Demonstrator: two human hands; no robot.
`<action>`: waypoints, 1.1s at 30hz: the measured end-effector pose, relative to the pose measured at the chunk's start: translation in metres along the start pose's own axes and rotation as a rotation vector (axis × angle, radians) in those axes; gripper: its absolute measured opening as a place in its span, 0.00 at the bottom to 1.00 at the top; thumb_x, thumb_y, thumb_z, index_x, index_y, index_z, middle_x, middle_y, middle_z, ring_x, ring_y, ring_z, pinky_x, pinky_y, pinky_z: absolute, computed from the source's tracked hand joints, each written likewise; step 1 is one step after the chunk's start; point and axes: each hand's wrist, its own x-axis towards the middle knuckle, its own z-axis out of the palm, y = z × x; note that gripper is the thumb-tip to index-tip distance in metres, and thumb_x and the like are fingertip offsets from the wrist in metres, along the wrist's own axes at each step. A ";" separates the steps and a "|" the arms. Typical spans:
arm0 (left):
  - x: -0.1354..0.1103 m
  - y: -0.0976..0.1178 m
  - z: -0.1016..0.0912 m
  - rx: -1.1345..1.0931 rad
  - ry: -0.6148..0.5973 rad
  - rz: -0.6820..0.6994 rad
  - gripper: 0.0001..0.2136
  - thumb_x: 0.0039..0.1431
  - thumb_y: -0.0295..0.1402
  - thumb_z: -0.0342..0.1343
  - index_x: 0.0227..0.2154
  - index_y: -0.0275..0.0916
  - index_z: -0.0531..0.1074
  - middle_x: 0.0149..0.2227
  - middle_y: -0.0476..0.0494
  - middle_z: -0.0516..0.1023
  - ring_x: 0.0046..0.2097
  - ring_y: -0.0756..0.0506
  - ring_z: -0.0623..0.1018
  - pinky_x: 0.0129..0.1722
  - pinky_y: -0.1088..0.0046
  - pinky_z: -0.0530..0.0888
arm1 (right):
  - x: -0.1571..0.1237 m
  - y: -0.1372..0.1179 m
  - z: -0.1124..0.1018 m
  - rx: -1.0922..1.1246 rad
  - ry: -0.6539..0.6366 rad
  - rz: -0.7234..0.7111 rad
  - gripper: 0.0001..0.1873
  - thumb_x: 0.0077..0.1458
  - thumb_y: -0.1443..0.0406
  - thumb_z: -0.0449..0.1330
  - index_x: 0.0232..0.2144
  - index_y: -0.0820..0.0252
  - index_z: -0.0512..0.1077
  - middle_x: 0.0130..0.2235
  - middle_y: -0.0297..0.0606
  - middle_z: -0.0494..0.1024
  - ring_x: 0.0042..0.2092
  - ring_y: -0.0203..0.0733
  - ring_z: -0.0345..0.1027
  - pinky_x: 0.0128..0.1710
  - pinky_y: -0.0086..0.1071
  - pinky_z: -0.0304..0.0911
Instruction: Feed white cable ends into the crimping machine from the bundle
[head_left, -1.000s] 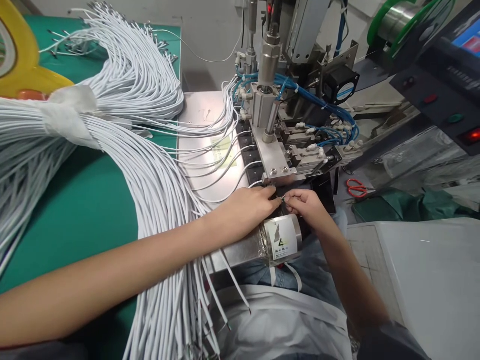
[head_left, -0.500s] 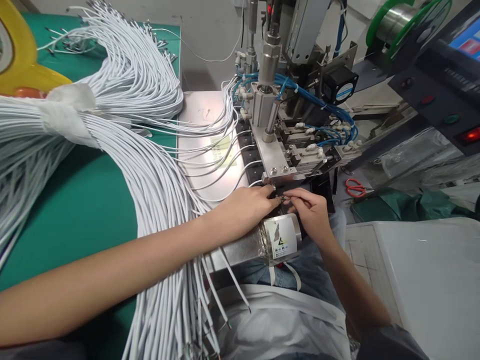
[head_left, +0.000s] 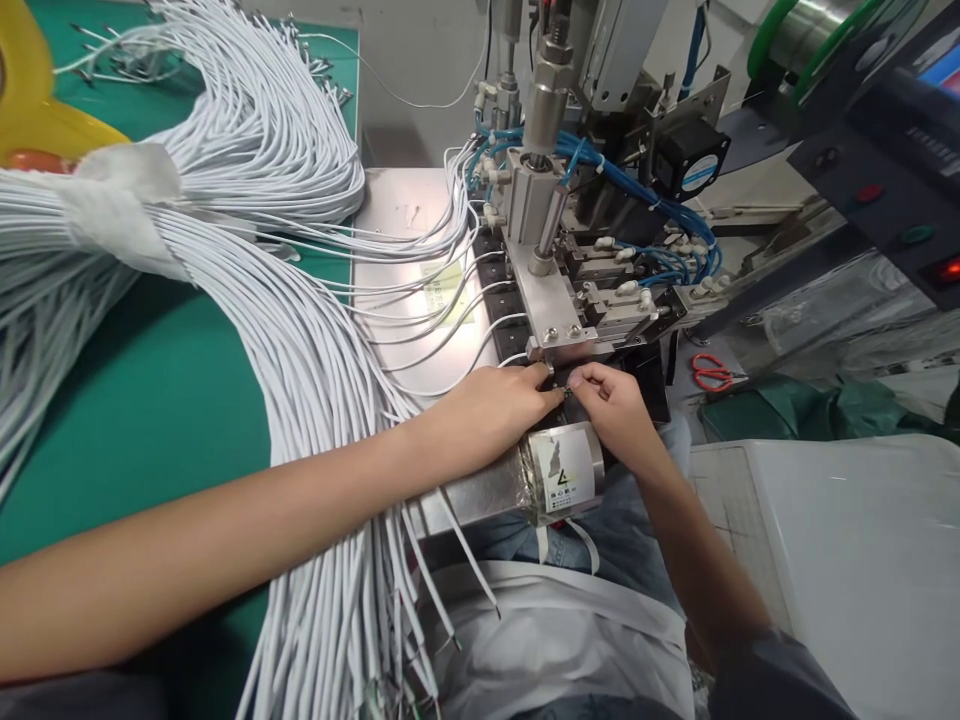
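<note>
Carefully align tiny piece (head_left: 567,391) pinched in fingertips of right hand (head_left: 615,408), bracing with left hand (head_left: 499,408), half-curled with hold unclear, at near end of machine (head_left: 551,305).

Green table (head_left: 165,390), white cables (head_left: 300,350) lying across it, yellow object (head_left: 52,120) beside them

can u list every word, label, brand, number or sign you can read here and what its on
White label on the metal cylinder: looks like "当心机", under a black angular mark; the rest is too small.
Yellow-green sticker on the metal plate: characters, too blurred.
Blue-and-white sticker on the black fan: too small.
Dark control box: lettering below the screen, too blurred.
</note>
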 end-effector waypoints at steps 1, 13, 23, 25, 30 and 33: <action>0.000 0.000 0.000 0.001 0.000 0.001 0.15 0.57 0.23 0.48 0.46 0.37 0.70 0.34 0.43 0.71 0.35 0.45 0.75 0.29 0.72 0.70 | -0.001 0.000 -0.001 -0.005 -0.003 -0.005 0.09 0.50 0.62 0.55 0.22 0.61 0.67 0.23 0.31 0.68 0.26 0.33 0.60 0.27 0.28 0.59; -0.001 -0.001 -0.001 0.011 -0.010 0.012 0.14 0.58 0.24 0.47 0.46 0.37 0.70 0.36 0.42 0.72 0.36 0.44 0.76 0.30 0.72 0.70 | -0.002 0.005 -0.002 0.024 0.054 0.020 0.07 0.47 0.63 0.58 0.23 0.61 0.71 0.24 0.33 0.73 0.27 0.35 0.64 0.27 0.28 0.59; -0.001 0.005 -0.007 0.054 -0.007 -0.030 0.13 0.57 0.23 0.48 0.43 0.37 0.71 0.34 0.42 0.71 0.35 0.45 0.75 0.26 0.74 0.67 | 0.002 0.013 0.006 0.263 -0.118 0.278 0.12 0.46 0.58 0.56 0.19 0.58 0.60 0.17 0.26 0.58 0.19 0.29 0.49 0.19 0.25 0.44; -0.004 0.007 -0.012 0.081 -0.034 -0.049 0.10 0.54 0.21 0.49 0.35 0.35 0.73 0.32 0.42 0.72 0.31 0.45 0.75 0.24 0.73 0.65 | 0.001 0.018 0.010 0.285 -0.116 0.225 0.15 0.48 0.56 0.55 0.18 0.58 0.57 0.17 0.25 0.54 0.19 0.28 0.46 0.19 0.25 0.44; -0.010 0.010 -0.023 0.131 -0.075 -0.136 0.07 0.49 0.19 0.52 0.21 0.35 0.70 0.24 0.45 0.71 0.24 0.46 0.73 0.19 0.73 0.60 | 0.002 0.027 0.008 0.132 -0.036 0.069 0.17 0.52 0.56 0.53 0.18 0.57 0.56 0.18 0.26 0.52 0.21 0.31 0.46 0.20 0.26 0.45; -0.012 0.011 -0.024 0.126 -0.066 -0.157 0.06 0.49 0.21 0.52 0.21 0.35 0.70 0.25 0.45 0.71 0.23 0.46 0.72 0.19 0.72 0.59 | -0.016 0.016 0.000 -0.020 0.228 -0.017 0.16 0.56 0.60 0.50 0.18 0.57 0.56 0.19 0.27 0.54 0.22 0.31 0.48 0.21 0.26 0.47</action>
